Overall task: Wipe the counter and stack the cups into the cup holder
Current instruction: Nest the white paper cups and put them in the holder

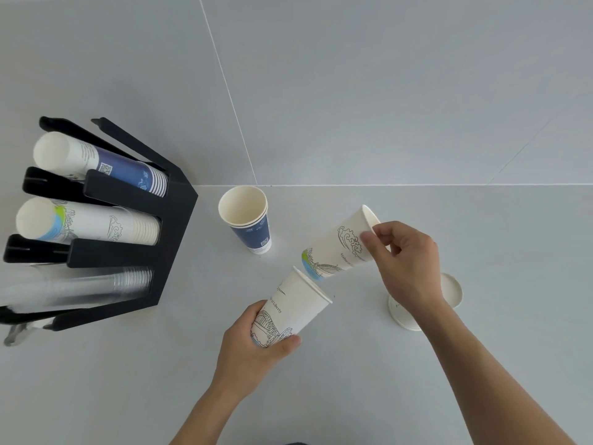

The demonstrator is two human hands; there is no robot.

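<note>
My left hand (253,351) grips the base of a white printed paper cup (288,306), tilted with its mouth up and to the right. My right hand (404,261) pinches the rim of a second white printed cup (340,248), held tilted with its base pointing down at the first cup's mouth, just touching its rim. A short stack of blue cups (250,223) stands upright on the counter behind them. Another white cup (407,313) stands upside down, partly hidden by my right forearm. The black cup holder (173,226) at the left carries rows of blue, white and clear cups.
The light grey counter (128,380) meets a grey tiled wall (385,91) along a seam just behind the blue cups. A metal object (16,335) shows partly under the holder's lower left corner.
</note>
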